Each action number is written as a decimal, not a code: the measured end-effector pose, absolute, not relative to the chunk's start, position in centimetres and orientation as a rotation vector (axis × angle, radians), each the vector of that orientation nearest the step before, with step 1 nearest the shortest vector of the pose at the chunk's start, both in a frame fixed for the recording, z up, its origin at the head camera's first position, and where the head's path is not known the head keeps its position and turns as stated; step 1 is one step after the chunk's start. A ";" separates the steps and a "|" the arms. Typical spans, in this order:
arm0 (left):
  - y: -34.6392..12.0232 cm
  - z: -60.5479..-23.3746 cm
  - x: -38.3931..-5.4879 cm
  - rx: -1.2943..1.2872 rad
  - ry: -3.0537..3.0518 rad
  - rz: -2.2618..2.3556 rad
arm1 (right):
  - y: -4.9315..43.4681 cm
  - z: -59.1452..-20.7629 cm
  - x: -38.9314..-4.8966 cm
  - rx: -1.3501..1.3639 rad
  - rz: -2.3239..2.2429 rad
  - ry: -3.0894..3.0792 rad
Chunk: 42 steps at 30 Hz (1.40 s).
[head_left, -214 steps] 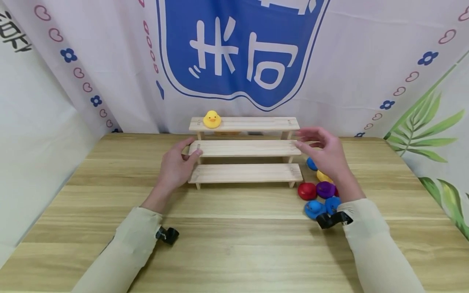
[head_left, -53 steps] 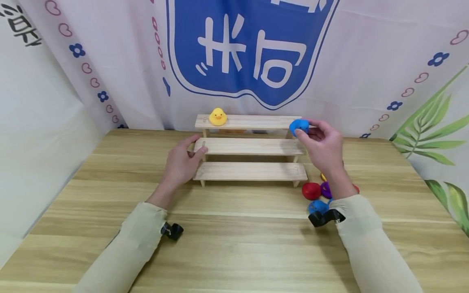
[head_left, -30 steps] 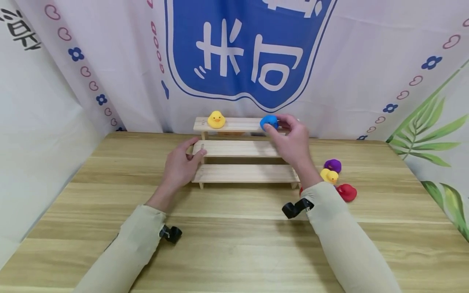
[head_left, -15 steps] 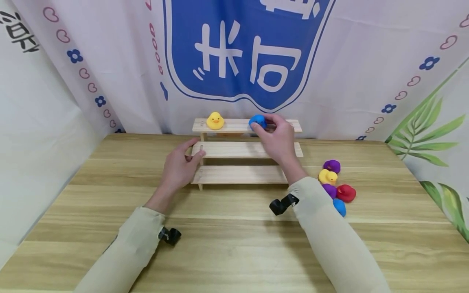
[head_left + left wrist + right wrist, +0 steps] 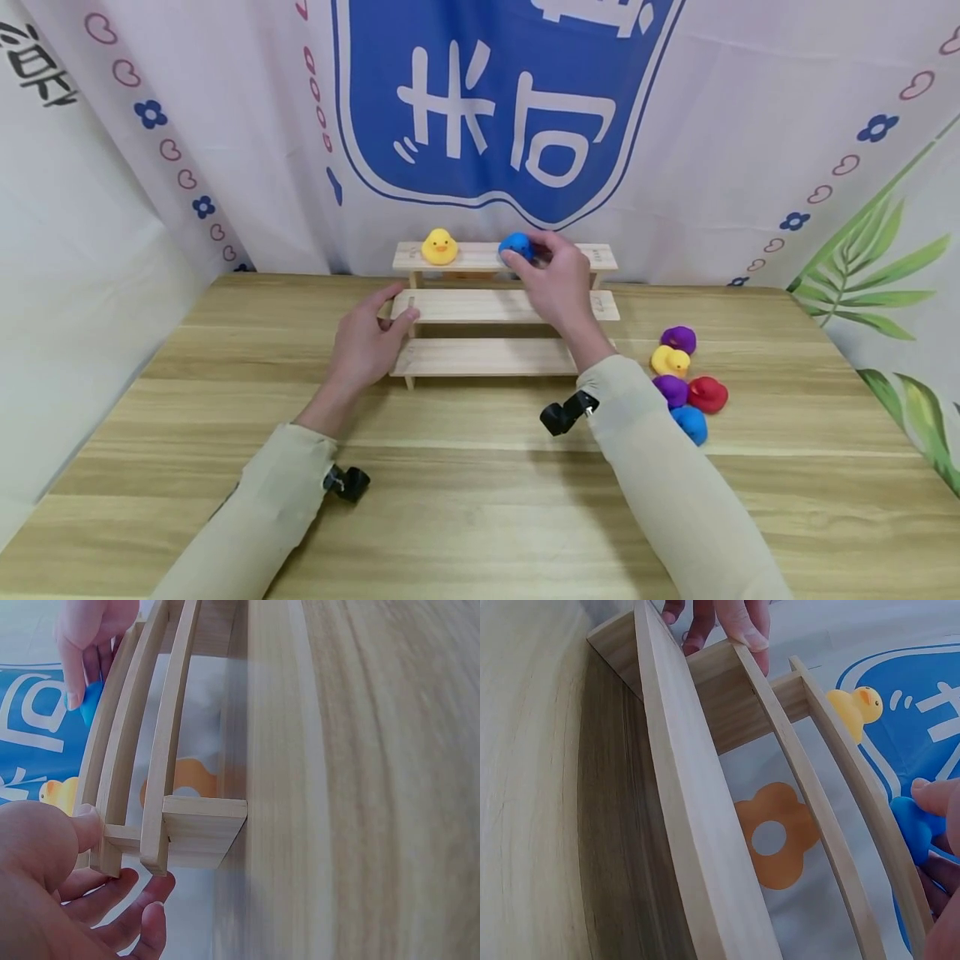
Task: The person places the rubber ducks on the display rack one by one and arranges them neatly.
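Note:
A three-tier wooden display stand (image 5: 476,306) stands at the back of the table. On the left part of its top tier sits a yellow rubber duck (image 5: 439,248). My right hand (image 5: 562,285) pinches a blue rubber duck (image 5: 513,247) between thumb and fingers at the middle of that tier; in the right wrist view this blue duck (image 5: 910,829) is at the top board's edge. The left end of the middle tier is gripped by my left hand (image 5: 365,340), and the left wrist view shows the thumb (image 5: 88,825) on the board with fingers beneath.
Right of the stand lies a loose group of rubber ducks: purple (image 5: 679,339), yellow (image 5: 670,361), another purple (image 5: 671,390), red (image 5: 708,395) and blue (image 5: 691,424), the last partly behind my right sleeve. A printed curtain (image 5: 720,150) hangs close behind the stand.
Empty at first beside the stand, my right hand took up a blue duck and moved it leftward from the top tier's right end to its middle. My left hand keeps its grip.

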<state>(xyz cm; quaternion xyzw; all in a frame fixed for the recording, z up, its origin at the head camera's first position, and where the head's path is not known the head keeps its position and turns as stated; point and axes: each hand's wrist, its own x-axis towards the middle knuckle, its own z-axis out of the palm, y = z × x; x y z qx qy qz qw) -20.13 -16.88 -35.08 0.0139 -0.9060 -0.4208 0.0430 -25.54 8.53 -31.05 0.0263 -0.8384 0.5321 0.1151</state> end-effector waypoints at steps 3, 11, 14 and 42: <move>-16.9 -35.1 -20.2 0.038 -2.767 -1.293 | 8.5 -31.2 -25.7 0.083 1.560 -2.452; -16.9 -35.0 -20.1 0.031 -2.760 -1.299 | 8.1 -31.2 -26.0 0.071 1.537 -2.460; -16.8 -35.0 -20.1 0.038 -2.761 -1.301 | 7.9 -31.1 -26.0 0.054 1.542 -2.478; -16.7 -34.9 -20.1 0.061 -2.774 -1.280 | 14.2 -29.9 -23.3 0.237 1.680 -2.461</move>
